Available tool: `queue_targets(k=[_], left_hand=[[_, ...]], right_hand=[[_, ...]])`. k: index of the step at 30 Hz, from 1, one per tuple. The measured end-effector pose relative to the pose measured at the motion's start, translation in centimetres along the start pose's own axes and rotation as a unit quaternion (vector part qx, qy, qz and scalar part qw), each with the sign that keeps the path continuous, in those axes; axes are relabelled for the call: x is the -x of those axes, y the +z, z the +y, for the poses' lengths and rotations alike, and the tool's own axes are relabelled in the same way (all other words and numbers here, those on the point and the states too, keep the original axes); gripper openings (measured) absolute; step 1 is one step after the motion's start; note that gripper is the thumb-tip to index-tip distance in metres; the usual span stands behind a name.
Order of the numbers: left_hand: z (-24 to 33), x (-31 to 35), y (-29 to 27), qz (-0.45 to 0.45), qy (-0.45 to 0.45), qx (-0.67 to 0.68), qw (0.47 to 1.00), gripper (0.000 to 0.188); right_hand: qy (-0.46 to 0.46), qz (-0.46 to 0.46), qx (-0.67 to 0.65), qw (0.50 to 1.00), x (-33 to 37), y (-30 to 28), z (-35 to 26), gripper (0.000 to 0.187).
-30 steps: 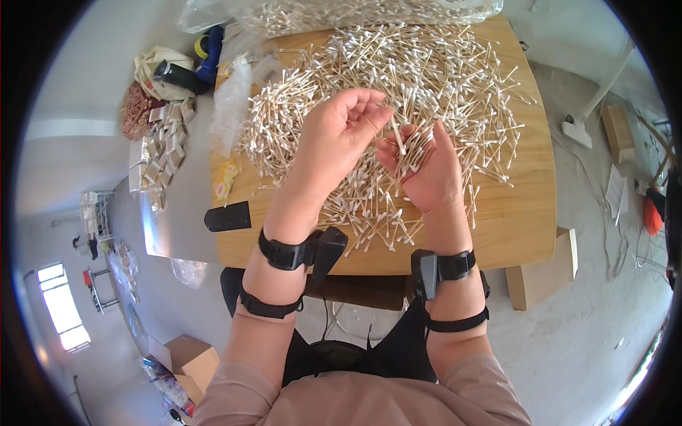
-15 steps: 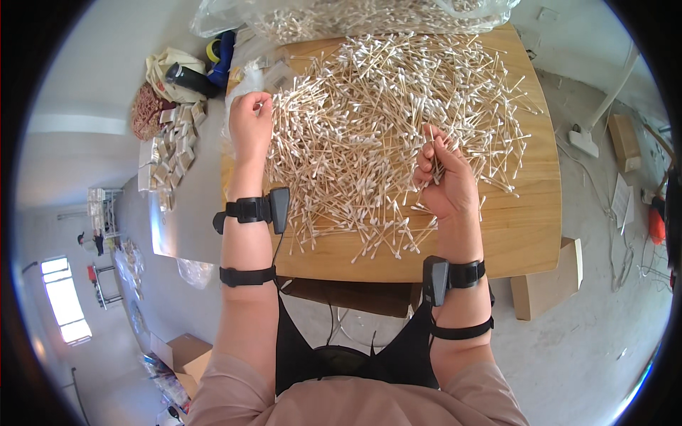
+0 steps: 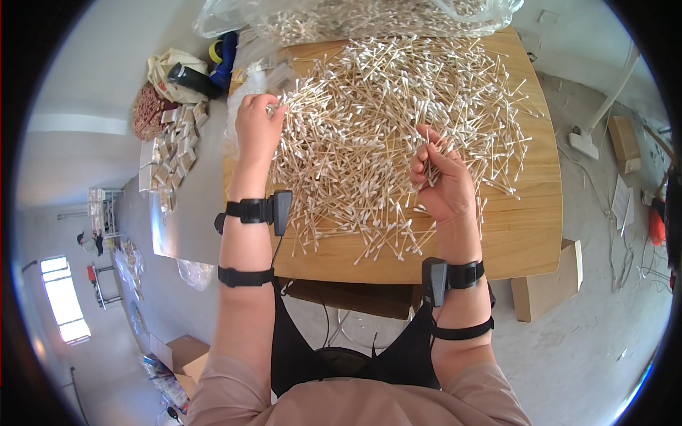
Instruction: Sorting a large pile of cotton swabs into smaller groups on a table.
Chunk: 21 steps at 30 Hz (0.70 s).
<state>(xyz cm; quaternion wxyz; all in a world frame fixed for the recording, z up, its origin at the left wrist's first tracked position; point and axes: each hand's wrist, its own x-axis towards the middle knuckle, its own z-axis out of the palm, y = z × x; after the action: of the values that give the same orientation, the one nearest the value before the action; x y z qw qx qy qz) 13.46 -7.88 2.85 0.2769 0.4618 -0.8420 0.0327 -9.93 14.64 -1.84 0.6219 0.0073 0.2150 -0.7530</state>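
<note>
The wooden table (image 3: 522, 227) is taken as the reference for all positions. Its middle is covered by a broad pile of cotton swabs (image 3: 376, 106), each formed of a slim wooden-coloured stick with white tips.

The right hand (image 3: 452, 190) is positioned over the right half of the table, palm turned upward. Its fingers are curled inward and the thumb is laid across, so that a bunch of swabs (image 3: 430, 172) is enclosed. The long axis of the bunch is directed roughly from the near edge toward the far edge of the table, with a few sticks set askew. White tips are exposed between the thumb and fingers.

The left hand (image 3: 257, 131) is placed at the left side of the table, over the left margin of the pile. Its fingers are bent and its thumb is held close to the index finger, with a narrow spacing. Whether a swab is pinched there cannot be told.

In the pile, the sticks are crossed in many directions; no common axis is shown. At the far edge of the table, more swabs are contained in a clear plastic bag (image 3: 355, 25).
</note>
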Motion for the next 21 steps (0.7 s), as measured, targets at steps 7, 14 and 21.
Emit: queue_targets(k=[7, 14, 21], left_hand=[[-0.2, -0.3, 0.5, -0.023, 0.012, -0.023, 0.999, 0.012], [8.2, 3.0, -3.8, -0.031, -0.152, 0.258, 0.953, 0.008], [16.4, 6.6, -3.0, -0.192, 0.008, 0.317, 0.929, 0.013]], right_hand=[[0.007, -0.003, -0.014, 1.000, -0.1, -0.8, 0.2, 0.025], [0.055, -0.028, -0.073, 0.995, -0.4, -0.6, 1.2, 0.028], [0.075, -0.032, -0.117, 0.990, -0.2, 0.3, 2.0, 0.033]])
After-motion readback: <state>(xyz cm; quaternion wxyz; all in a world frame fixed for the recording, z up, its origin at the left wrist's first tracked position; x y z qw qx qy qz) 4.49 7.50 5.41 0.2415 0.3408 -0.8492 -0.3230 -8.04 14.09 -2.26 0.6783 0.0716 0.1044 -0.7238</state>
